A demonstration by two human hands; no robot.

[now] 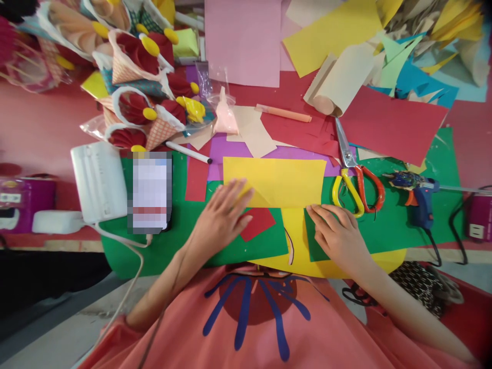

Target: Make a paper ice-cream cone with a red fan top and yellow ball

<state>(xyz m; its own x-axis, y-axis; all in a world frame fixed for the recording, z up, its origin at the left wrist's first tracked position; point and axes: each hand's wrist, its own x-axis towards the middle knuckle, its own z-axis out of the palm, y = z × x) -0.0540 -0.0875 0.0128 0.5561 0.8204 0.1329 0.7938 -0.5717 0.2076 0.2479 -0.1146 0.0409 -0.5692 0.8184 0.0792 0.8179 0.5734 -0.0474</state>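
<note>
A yellow paper rectangle (284, 179) lies in front of me on the green sheet (261, 251). My left hand (223, 212) rests with spread fingers over its left end, fingertips on the paper. At the lower right corner, my right hand (338, 230) has its fingers bent, tips touching the paper's edge; its thumb is partly hidden. A small red paper piece (258, 223) sits below the yellow paper, beside my left thumb. Scissors (351, 169) with one yellow and one red handle lie just beyond my right hand.
A glue gun (421, 200) with a cable lies at the right. On the left are a phone (149, 195), a white power bank (99, 182) and paper cones (134, 66). A marker (189, 152), orange pen (284, 113), cardboard roll (342, 82) and red paper (392, 118) lie farther back.
</note>
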